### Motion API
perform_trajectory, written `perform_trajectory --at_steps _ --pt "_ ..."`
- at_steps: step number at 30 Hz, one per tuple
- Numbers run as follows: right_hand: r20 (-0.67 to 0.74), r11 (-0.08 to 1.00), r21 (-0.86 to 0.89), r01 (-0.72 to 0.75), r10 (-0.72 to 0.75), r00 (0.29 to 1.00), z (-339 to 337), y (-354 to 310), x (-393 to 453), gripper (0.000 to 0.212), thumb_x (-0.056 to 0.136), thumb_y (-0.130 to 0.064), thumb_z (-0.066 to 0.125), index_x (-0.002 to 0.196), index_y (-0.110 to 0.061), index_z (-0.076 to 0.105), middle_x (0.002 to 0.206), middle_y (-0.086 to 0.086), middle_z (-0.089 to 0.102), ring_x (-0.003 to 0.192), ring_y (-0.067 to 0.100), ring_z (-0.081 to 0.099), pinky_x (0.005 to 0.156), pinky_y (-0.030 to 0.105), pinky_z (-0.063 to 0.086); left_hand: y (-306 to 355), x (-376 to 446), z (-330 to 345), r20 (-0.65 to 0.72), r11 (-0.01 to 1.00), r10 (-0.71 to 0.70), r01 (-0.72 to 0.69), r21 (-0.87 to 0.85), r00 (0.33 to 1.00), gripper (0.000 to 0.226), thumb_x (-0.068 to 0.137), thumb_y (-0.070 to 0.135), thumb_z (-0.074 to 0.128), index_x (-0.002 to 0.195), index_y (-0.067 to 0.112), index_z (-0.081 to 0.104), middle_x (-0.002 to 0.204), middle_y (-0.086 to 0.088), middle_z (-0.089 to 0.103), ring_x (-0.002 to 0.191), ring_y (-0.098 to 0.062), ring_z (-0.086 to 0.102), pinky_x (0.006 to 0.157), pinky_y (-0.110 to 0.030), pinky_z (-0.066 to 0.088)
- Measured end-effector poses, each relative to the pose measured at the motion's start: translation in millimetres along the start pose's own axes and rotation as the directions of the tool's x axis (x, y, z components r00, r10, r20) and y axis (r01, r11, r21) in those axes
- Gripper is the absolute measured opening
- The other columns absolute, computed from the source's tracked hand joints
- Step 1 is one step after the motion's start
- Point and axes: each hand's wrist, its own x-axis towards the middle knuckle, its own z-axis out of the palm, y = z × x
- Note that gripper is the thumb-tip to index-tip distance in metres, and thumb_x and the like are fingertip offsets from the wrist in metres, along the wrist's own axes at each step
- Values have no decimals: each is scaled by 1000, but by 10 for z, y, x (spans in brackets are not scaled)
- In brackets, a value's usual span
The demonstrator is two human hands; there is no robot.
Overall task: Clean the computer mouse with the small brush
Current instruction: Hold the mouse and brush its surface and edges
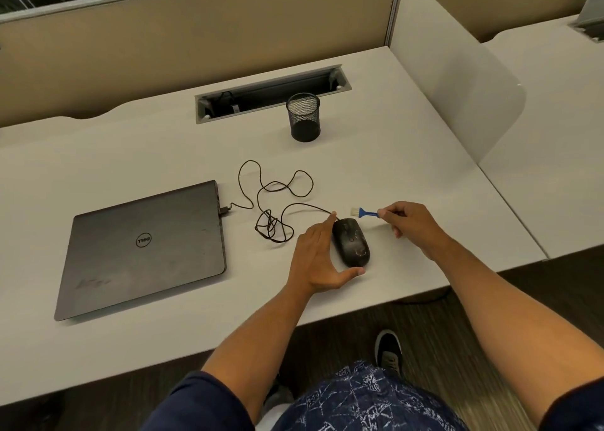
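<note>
A black wired computer mouse (352, 243) lies on the white desk (376, 175), right of centre. My left hand (318, 257) cups its left side, with the index finger at the front end and the thumb at the rear end. My right hand (413, 223) pinches the handle of a small blue brush (365, 212) with white bristles. The bristles point left and hover just beyond the front right of the mouse, apart from it. The mouse's dark cable (271, 201) runs in loose loops to the left.
A closed dark laptop (143, 247) lies at the left, with the mouse cable plugged into its right side. A black mesh pen cup (304, 116) stands behind, in front of an open cable tray slot (271, 94). A white divider panel (457, 71) borders the desk's right edge.
</note>
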Motion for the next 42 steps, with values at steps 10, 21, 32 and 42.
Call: perform_trajectory --at_steps 10,21,32,42 --pt "73 999 -50 -19 23 997 -68 43 46 26 94 -30 70 96 -4 74 76 8 59 67 18 48 61 30 41 3 15 21 -40 1000 10 -10 4 999 120 67 83 67 159 18 25 144 1 52 128 -18 50 108 -37 42" --pt "44 949 -306 75 -65 997 19 23 174 27 96 -34 67 95 -7 74 87 4 65 78 14 53 67 29 40 -5 1 23 -66 999 37 -34 40 997 112 69 82 66 155 18 34 141 0 54 127 -18 51 107 -36 43" --pt "14 921 -383 70 -70 997 77 -95 290 26 96 -29 67 92 -6 78 79 -1 66 71 11 51 58 23 35 -1 -5 14 -89 999 29 -27 19 996 111 69 79 69 154 17 34 140 0 54 125 -17 52 107 -34 43" --pt "-25 923 -377 74 -90 996 143 -165 299 26 95 -31 68 86 -9 79 70 -1 60 62 8 45 55 22 31 -8 1 27 -85 999 31 -30 19 996 111 69 80 68 154 17 34 139 1 54 124 -16 52 105 -34 43"
